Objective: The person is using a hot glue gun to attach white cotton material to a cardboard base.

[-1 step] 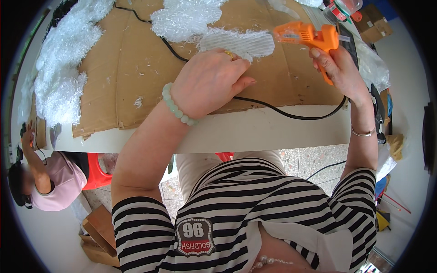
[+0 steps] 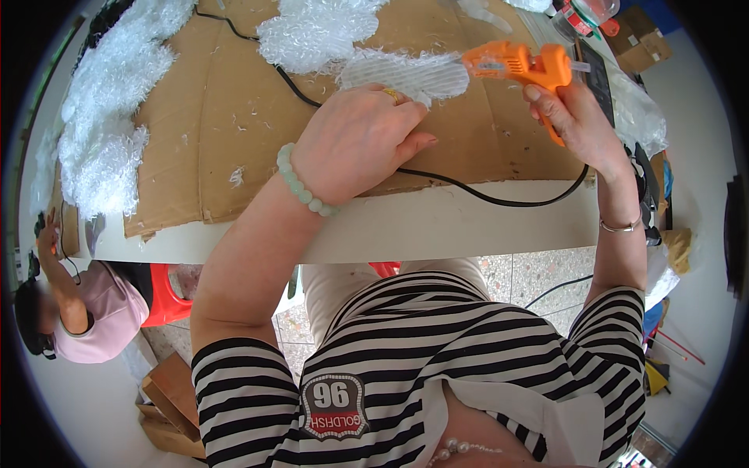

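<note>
My right hand (image 2: 581, 125) is wrapped round the handle of an orange hot glue gun (image 2: 507, 61), with a clear glue stick out of its back end. The nozzle points left and overlaps the right end of a white fringed fabric strip (image 2: 413, 74); whether it touches cannot be told. This strip lies with its ribbed backing up. My left hand (image 2: 359, 140) rests at its near edge, fingers bent and pressed together on it, their tips partly hidden. A fluffy white fringed piece (image 2: 316, 35) lies just beyond, against the strip.
Cardboard (image 2: 242, 140) covers the white table (image 2: 437, 226). A black cable (image 2: 491, 200) crosses it, passing under my left hand. More white fringe (image 2: 109, 117) is heaped at left. A plastic jar (image 2: 581, 19) and clear bags (image 2: 636, 117) stand at far right. Another person (image 2: 97, 304) sits at left.
My right hand has moved the glue gun slightly left, bringing its nozzle over the strip's right end. My left hand stays in place on the strip.
</note>
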The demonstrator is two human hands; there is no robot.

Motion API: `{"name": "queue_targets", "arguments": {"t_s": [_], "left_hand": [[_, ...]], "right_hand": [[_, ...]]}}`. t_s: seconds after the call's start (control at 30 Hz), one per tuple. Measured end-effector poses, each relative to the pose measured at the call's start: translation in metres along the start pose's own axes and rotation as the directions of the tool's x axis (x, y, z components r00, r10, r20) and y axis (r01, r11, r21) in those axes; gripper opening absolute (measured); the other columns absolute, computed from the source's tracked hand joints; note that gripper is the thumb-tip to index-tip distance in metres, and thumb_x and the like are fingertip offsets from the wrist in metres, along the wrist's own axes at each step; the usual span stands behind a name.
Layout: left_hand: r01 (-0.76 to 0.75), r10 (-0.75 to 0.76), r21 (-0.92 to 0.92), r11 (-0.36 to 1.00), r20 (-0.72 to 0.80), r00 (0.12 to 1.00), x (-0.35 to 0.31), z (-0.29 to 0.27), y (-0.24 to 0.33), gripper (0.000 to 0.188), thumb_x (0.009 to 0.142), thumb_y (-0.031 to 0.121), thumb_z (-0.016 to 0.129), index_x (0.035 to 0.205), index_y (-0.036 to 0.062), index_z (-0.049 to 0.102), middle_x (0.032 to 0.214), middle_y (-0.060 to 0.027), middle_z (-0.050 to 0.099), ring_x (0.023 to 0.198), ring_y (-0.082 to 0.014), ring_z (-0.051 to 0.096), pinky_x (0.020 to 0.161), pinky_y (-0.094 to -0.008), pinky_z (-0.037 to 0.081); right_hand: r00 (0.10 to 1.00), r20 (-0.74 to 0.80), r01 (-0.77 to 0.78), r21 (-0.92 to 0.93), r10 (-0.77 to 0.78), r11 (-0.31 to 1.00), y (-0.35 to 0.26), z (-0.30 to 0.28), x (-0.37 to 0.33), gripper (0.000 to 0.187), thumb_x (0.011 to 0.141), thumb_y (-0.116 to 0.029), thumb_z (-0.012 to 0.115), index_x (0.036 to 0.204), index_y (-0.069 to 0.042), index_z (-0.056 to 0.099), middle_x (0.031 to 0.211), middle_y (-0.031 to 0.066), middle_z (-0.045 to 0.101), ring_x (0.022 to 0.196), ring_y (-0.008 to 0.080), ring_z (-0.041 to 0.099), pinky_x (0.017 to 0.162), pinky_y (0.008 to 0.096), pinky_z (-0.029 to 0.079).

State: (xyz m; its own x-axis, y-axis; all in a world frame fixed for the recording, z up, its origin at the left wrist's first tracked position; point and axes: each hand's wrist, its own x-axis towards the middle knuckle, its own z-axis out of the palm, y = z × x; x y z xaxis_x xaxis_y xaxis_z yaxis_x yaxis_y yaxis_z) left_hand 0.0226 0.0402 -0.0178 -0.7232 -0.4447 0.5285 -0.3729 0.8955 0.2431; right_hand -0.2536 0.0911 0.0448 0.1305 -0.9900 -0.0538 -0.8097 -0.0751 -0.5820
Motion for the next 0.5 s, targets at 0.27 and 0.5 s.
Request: {"name": "queue_targets", "arguments": {"t_s": [0.27, 0.5], "left_hand": [[0.032, -0.033, 0.010, 0.999, 0.078, 0.996, 0.000, -0.004, 0.002, 0.023, 0.076, 0.020, 0.068, 0.090, 0.0039, 0.059, 0.081, -0.0112, 0.064, 0.075, -0.0302, 0.060, 0.063, -0.0393, 0.048], [0.046, -0.046, -0.002, 0.999, 0.099, 0.994, 0.001, -0.005, 0.002, 0.023, 0.077, 0.020, 0.067, 0.091, 0.0037, 0.060, 0.081, -0.0120, 0.064, 0.075, -0.0307, 0.060, 0.064, -0.0400, 0.048]], "right_hand": [[0.996, 0.032, 0.086, -0.001, -0.086, 0.996, -0.003, 0.016, 0.013, 0.044, 0.095, -0.043, 0.047, 0.077, -0.003, 0.053, 0.061, 0.0008, 0.048, 0.054, 0.0105, 0.044, 0.051, 0.0260, 0.037], [0.987, -0.003, 0.161, -0.028, -0.161, 0.987, -0.015, 0.023, 0.019, 0.045, 0.096, -0.042, 0.045, 0.072, -0.004, 0.050, 0.058, 0.0011, 0.045, 0.052, 0.0112, 0.042, 0.050, 0.0272, 0.035]]}}
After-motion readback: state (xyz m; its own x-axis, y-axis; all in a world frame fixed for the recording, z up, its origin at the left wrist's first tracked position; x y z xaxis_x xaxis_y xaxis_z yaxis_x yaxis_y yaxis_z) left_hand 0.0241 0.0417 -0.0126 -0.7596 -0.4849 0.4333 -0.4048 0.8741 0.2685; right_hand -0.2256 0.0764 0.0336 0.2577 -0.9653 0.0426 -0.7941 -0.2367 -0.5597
